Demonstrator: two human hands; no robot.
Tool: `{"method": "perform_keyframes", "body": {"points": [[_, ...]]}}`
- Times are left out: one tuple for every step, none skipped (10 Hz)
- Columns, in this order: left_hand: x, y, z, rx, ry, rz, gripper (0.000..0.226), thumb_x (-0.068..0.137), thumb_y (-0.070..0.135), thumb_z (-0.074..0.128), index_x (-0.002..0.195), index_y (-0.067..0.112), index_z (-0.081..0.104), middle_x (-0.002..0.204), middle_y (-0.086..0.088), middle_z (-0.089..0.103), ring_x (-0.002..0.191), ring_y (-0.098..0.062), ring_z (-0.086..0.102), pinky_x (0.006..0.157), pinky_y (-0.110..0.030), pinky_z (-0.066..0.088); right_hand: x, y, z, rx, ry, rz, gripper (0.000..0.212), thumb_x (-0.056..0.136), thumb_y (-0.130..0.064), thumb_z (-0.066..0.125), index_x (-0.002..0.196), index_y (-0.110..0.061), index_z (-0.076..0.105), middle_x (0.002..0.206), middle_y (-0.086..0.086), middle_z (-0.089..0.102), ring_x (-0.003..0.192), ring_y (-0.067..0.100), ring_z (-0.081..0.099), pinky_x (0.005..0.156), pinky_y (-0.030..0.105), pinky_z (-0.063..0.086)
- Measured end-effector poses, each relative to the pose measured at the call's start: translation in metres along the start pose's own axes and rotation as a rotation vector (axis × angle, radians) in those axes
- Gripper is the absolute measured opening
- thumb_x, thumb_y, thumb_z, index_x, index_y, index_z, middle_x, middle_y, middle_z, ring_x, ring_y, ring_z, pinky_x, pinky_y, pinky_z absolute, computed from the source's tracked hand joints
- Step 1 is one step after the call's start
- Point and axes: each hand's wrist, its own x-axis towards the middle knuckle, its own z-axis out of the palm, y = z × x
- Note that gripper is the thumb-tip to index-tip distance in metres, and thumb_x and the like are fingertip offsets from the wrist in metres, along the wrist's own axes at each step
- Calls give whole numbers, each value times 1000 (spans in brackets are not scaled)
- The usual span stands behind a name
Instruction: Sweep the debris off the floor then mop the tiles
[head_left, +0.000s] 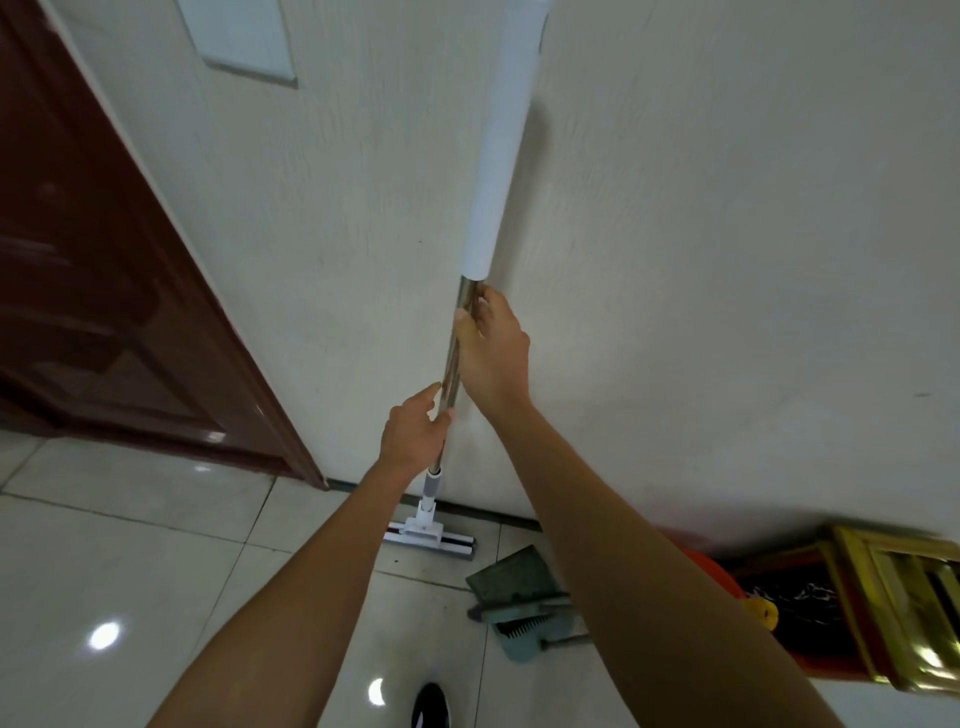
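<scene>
A mop stands almost upright against the white wall, with a white grip sleeve (501, 156) on top and a bare metal shaft below it. Its flat white head (431, 538) rests on the glossy tiles (130, 561) at the foot of the wall. My right hand (491, 351) is wrapped around the shaft just under the white sleeve. My left hand (415, 431) holds the shaft lower down, above the grey collar. A teal dustpan with a brush (519, 597) lies on the floor right of the mop head.
A dark red door (104, 291) fills the left side. At the lower right stand an orange object (711, 571) and a gold-framed stand (893, 597) against the wall. The toe of a black shoe (431, 704) shows at the bottom edge.
</scene>
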Motion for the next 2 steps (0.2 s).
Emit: {"method": "perform_keyframes", "body": {"points": [[-21, 5, -4, 114, 46, 4, 50, 100, 38, 57, 147, 22, 50, 140, -9, 58, 126, -26, 57, 107, -38, 45, -11, 10, -18, -51, -69, 81, 41, 101, -21, 49, 142, -13, 49, 139, 6, 57, 126, 17, 54, 106, 29, 43], [-41, 7, -7, 231, 83, 6, 46, 101, 37, 54, 144, 22, 53, 139, -7, 60, 123, -26, 58, 104, -38, 46, -21, 23, -32, -134, -138, 75, 35, 101, -21, 49, 132, -11, 60, 130, 7, 64, 120, 20, 59, 100, 24, 44]]}}
